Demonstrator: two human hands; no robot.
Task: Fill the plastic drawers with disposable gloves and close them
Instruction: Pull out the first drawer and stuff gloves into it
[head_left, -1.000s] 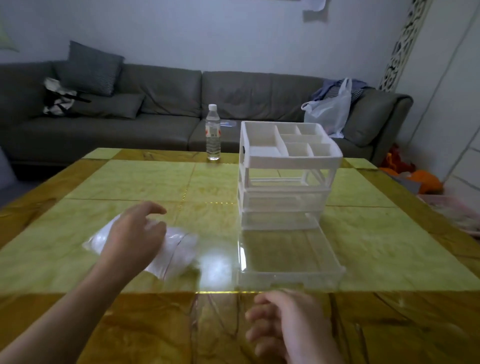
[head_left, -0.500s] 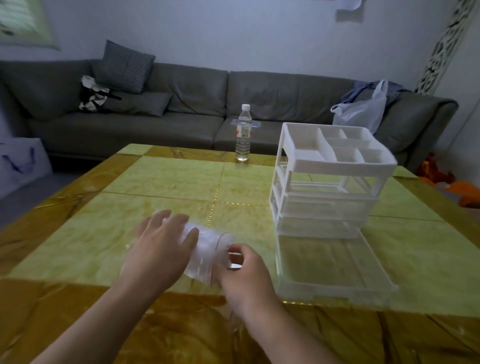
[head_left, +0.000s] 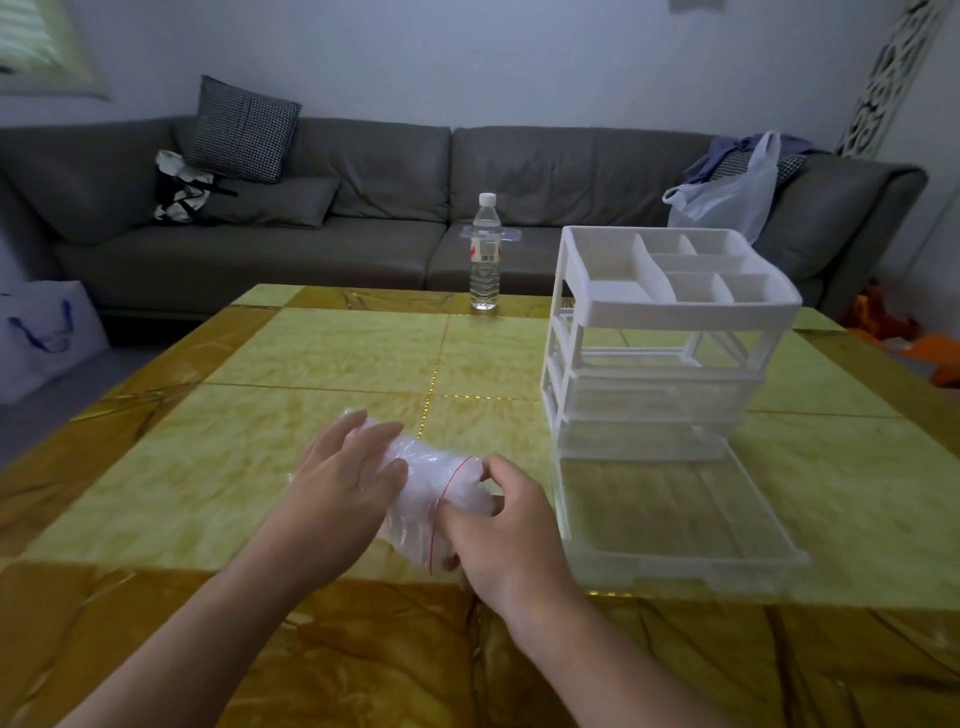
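The clear bag of gloves lies on the worktop, just left of the pulled-out bottom drawer of the white drawer unit. Half a second ago the bag was flatter; now it bunches up, its red seal line in view. The left hand lies across it, fingers spread; the right hand pinches its near end. The drawer's front reaches the green panel's edge; open worktop stretches left. A water bottle stands at the far edge.
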